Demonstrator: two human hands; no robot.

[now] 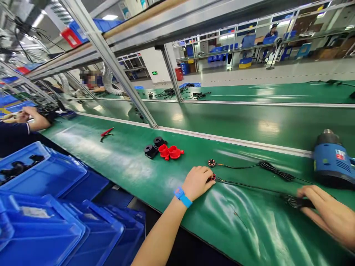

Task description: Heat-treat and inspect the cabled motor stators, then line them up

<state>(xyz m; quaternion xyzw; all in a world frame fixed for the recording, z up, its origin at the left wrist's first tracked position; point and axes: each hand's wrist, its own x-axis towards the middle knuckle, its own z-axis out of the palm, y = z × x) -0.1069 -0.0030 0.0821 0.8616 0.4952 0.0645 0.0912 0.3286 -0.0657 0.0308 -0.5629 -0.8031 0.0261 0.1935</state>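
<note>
My left hand, with a blue wrist strap, is closed on a small round circuit board at the mat's middle. From that board a thin cable runs right to a bundled black cable, which my right hand grips; its fingers are partly blurred. Just behind lies a second round board, wired to another coiled black cable. Left of my left hand, two red plastic housings touch two black ones.
A blue heat gun stands at the right. Red-handled pliers lie farther left on the green mat. Blue bins crowd the lower left. A metal upright rises behind the mat. A co-worker's arm is at far left.
</note>
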